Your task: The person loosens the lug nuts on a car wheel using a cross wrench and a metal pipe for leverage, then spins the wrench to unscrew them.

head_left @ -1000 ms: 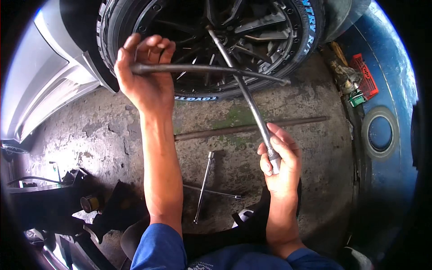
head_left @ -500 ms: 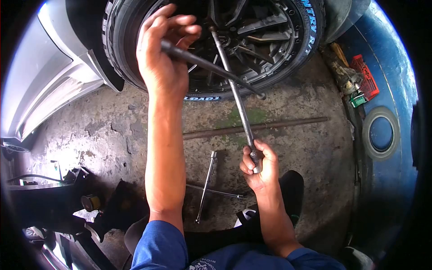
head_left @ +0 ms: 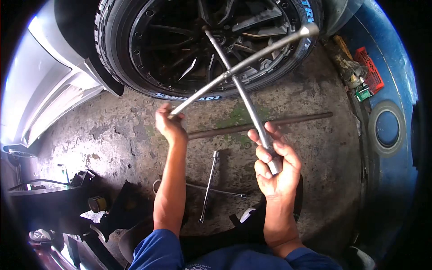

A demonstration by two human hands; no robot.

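A four-way lug wrench (head_left: 228,73) reaches from my body up to the black spoked wheel (head_left: 258,21), its far end at the hub area. Around the near socket end curl the fingers of my right hand (head_left: 281,168), loosely supporting it. Low on the left, my left hand (head_left: 171,128) has its fingers closed about the tip of a cross arm. The opposite arm points up and right, in front of the tyre (head_left: 119,58). Whether the far socket sits on a nut is too dark to tell.
On the concrete floor lie a second lug wrench (head_left: 209,184) and a long rusty bar (head_left: 252,128). A dark metal machine (head_left: 45,198) stands left, below the pale car body (head_left: 45,76). At right are a red plastic basket (head_left: 371,72) and a ring-shaped roll (head_left: 399,130).
The wrench's cross arms have turned counterclockwise. My left hand has come down from in front of the wheel with one arm tip. My right hand stays at the near end, its fingers looser.
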